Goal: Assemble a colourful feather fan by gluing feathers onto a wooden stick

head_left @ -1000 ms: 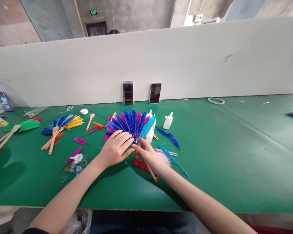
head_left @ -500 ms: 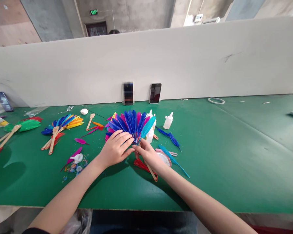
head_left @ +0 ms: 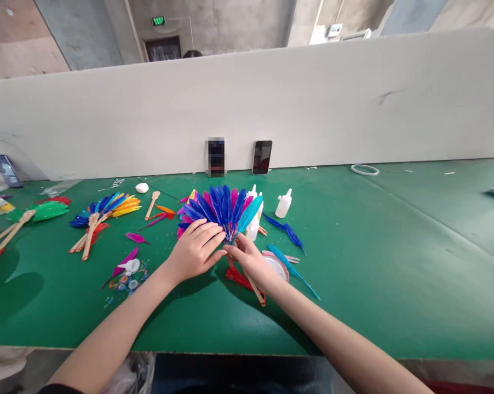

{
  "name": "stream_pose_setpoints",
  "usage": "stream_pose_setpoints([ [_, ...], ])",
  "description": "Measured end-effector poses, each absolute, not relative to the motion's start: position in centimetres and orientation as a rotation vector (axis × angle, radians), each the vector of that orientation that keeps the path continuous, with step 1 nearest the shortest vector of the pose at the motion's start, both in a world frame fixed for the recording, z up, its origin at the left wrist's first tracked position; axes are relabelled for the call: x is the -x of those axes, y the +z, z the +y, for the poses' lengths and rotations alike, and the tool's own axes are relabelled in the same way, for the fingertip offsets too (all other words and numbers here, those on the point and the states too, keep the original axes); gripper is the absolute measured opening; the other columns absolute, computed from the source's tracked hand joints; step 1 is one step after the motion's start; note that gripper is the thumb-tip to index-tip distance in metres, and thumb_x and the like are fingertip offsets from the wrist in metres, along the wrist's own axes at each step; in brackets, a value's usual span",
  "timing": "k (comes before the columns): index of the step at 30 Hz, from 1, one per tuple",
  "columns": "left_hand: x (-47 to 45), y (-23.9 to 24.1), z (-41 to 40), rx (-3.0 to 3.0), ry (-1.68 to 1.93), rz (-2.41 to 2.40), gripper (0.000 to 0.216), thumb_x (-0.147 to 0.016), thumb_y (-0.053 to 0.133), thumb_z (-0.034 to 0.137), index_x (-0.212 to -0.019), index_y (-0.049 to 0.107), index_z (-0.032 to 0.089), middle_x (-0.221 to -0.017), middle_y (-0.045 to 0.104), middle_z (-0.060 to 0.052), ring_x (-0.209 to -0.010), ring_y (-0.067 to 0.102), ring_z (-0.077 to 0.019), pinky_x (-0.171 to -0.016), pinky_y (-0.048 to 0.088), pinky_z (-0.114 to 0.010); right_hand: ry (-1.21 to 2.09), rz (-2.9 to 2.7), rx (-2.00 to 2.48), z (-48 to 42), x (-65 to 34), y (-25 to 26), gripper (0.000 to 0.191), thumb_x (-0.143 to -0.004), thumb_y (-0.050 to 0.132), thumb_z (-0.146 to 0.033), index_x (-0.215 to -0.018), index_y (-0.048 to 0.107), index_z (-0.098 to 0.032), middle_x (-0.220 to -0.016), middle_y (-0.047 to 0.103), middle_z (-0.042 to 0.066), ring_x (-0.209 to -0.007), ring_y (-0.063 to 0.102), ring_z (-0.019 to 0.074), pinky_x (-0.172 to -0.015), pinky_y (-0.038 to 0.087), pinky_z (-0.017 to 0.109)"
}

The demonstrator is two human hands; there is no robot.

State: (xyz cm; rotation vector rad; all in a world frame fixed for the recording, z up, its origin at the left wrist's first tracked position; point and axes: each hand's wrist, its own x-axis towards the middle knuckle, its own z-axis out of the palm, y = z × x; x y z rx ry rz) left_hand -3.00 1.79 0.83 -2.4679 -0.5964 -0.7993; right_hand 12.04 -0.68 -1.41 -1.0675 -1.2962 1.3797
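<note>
A feather fan [head_left: 220, 210] of blue, pink and turquoise plumes lies spread on the green table [head_left: 395, 257], just above the middle of the view. The left hand [head_left: 195, 249] rests flat on the fan's lower left part, fingers spread and pressing the blue feathers down; its grip is wide, closed on nothing. The right hand [head_left: 251, 260] sits at about four o'clock from the fan's base, its fingertips pinched narrowly at the point where the quills meet, touching the left hand's fingertips there. Whether the pinch closes on a quill or only presses on it cannot be told. Under the right wrist a wooden stick [head_left: 255, 290] runs toward five o'clock, with red feathers [head_left: 236, 276] beside it.

At two o'clock from the fan stands a white glue bottle [head_left: 283, 203], with more small bottles [head_left: 253, 227] just behind the fan's right edge. A loose blue feather [head_left: 290, 232] and a turquoise feather [head_left: 294, 268] lie at three to four o'clock of the right hand. At nine o'clock lies a finished fan of blue and yellow feathers [head_left: 107, 208] on sticks, and further out a green fan [head_left: 45, 210]. A dark phone [head_left: 262, 157] leans on the white partition [head_left: 354, 98] at twelve o'clock.
</note>
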Motion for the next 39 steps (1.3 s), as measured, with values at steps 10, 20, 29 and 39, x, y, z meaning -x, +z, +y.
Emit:
stream_pose_setpoints([
  [10,3.0,0.7,1.8,2.475,-0.808,-0.614,0.026,-0.08,0.047,0.027,-0.098,0.059,0.013,-0.094,0.066,-0.01,-0.093,0.058,-0.02,-0.088,0.043,-0.037,1.37,-1.302,1.066,-0.6,-12.1,-1.5,0.015,-0.067,0.048,-0.031,-0.075,0.043,-0.02,-0.05,0.042,-0.008,-0.049,0.043,0.0101,-0.052,0.033,0.027],
  [20,3.0,0.8,1.8,2.478,-0.802,-0.623,0.025,-0.08,0.046,0.027,-0.097,0.059,0.014,-0.094,0.066,-0.009,-0.092,0.059,-0.0193,-0.087,0.044,-0.037,1.362,-1.312,1.068,-0.7,-12.1,-1.4,0.014,-0.068,0.049,-0.031,-0.074,0.043,-0.02,-0.051,0.042,-0.008,-0.05,0.043,0.0104,-0.053,0.034,0.027],
  [29,3.9,1.5,1.8,2.378,-1.16,-0.792,0.024,-0.077,0.05,0.019,-0.1,0.054,0.018,-0.093,0.063,-0.007,-0.092,0.057,-0.018,-0.088,0.043,-0.037,1.384,-1.338,1.077,-0.7,-12.2,-1.7,0.017,-0.069,0.05,-0.035,-0.067,0.04,-0.021,-0.05,0.042,-0.008,-0.047,0.043,0.0095,-0.051,0.033,0.026],
  [39,5.0,2.6,3.8,2.427,-1.936,-1.768,0.026,-0.074,0.055,0.034,-0.093,0.055,0.017,-0.09,0.06,-0.004,-0.085,0.057,-0.0164,-0.075,0.046,-0.029,1.424,-1.352,1.08,-0.8,-12.0,-1.4,0.029,-0.07,0.049,-0.047,-0.064,0.036,-0.021,-0.057,0.047,-0.006,-0.046,0.042,0.0074,-0.048,0.033,0.024],
])
